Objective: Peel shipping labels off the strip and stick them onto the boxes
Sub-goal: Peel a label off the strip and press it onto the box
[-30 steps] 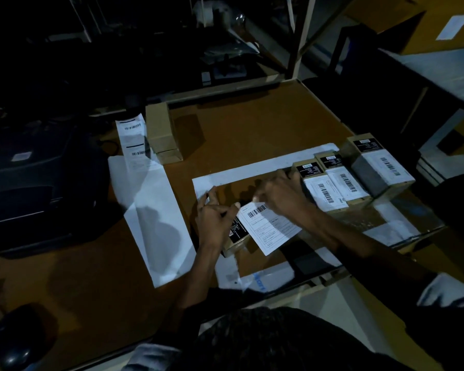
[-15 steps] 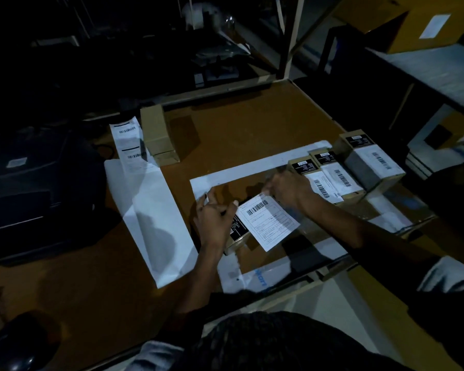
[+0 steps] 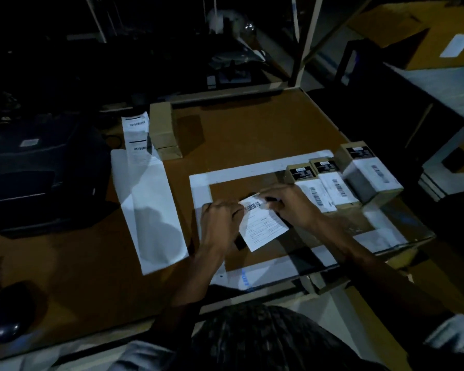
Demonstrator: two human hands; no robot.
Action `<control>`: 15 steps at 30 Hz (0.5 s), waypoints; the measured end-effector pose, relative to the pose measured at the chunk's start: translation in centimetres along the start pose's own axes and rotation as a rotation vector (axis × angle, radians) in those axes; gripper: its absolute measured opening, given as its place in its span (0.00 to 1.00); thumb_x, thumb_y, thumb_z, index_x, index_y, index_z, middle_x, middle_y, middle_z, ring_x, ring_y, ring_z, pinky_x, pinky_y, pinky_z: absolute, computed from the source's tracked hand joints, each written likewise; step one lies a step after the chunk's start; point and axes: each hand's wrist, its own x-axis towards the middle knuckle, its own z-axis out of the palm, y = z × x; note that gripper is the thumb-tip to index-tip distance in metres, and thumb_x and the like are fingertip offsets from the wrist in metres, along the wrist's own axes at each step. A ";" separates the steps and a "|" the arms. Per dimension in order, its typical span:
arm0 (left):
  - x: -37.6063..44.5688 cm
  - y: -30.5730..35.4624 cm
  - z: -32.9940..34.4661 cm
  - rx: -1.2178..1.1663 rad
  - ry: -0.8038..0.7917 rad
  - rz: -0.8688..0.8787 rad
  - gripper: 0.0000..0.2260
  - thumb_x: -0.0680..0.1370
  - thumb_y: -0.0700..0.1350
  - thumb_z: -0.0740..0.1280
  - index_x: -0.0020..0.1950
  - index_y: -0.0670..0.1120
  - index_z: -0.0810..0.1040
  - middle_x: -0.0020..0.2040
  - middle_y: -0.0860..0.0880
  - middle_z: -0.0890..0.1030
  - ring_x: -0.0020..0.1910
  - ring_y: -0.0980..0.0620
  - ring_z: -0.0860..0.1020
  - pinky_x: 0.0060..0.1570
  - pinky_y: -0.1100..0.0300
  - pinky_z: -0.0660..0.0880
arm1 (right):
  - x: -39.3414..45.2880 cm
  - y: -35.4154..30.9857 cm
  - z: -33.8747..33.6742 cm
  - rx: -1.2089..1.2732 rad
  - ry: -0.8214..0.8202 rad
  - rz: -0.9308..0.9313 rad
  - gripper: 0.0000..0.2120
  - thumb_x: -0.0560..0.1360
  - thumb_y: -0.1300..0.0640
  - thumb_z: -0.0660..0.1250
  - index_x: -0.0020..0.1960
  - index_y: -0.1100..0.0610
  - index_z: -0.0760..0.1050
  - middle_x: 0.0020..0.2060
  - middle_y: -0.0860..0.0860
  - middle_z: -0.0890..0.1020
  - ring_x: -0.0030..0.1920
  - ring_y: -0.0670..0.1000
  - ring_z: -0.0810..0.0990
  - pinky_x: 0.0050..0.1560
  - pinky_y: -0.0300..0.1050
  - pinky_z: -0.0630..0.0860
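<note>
label: white sheet with a barcode at its far end, lying tilted over a small box that is almost wholly hidden beneath it; only a dark corner of the box shows at the label's near left edge.
left hand: at the label's left edge, fingers curled onto it, grasping label and box together as far as can be seen.
right hand: at the label's far right corner, fingertips pinching the barcode end.
three labelled boxes: in a row just right of the hands.
label strip: well apart, far left on the brown table.
</note>
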 end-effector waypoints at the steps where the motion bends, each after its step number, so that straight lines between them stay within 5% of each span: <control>1: -0.3 0.6 0.3 0.040 -0.013 -0.021 0.07 0.76 0.44 0.72 0.52 0.48 0.87 0.51 0.48 0.86 0.48 0.47 0.83 0.54 0.48 0.77 | -0.1 0.2 -0.1 0.008 -0.023 0.009 0.13 0.76 0.65 0.71 0.60 0.59 0.83 0.61 0.56 0.82 0.60 0.53 0.80 0.62 0.38 0.70; 4: -0.9 1.2 0.8 0.097 -0.038 -0.081 0.12 0.77 0.52 0.72 0.58 0.51 0.86 0.61 0.49 0.83 0.58 0.49 0.81 0.62 0.48 0.71 | -0.3 0.7 -0.1 -0.007 -0.081 0.021 0.14 0.75 0.61 0.72 0.61 0.58 0.82 0.65 0.54 0.80 0.64 0.53 0.78 0.65 0.36 0.66; 8: -1.7 1.0 0.9 0.011 0.020 -0.102 0.18 0.74 0.60 0.70 0.56 0.50 0.86 0.63 0.49 0.82 0.62 0.49 0.80 0.62 0.43 0.75 | -0.2 1.5 -0.1 0.011 -0.111 -0.022 0.18 0.74 0.58 0.75 0.63 0.58 0.81 0.67 0.53 0.78 0.65 0.52 0.77 0.67 0.40 0.69; 12: -2.0 0.4 1.1 0.045 0.019 -0.107 0.25 0.74 0.68 0.65 0.57 0.52 0.86 0.63 0.52 0.81 0.63 0.56 0.79 0.62 0.50 0.76 | 0.1 2.5 -0.1 0.027 -0.153 -0.066 0.21 0.72 0.54 0.77 0.63 0.58 0.81 0.65 0.52 0.79 0.63 0.52 0.77 0.67 0.52 0.75; 15: -2.1 0.2 1.2 0.159 -0.017 -0.049 0.30 0.75 0.73 0.60 0.59 0.51 0.85 0.65 0.52 0.81 0.64 0.54 0.79 0.60 0.50 0.76 | 0.2 2.7 -0.8 -0.001 -0.183 -0.104 0.25 0.70 0.52 0.78 0.64 0.57 0.80 0.66 0.52 0.78 0.64 0.52 0.76 0.66 0.52 0.75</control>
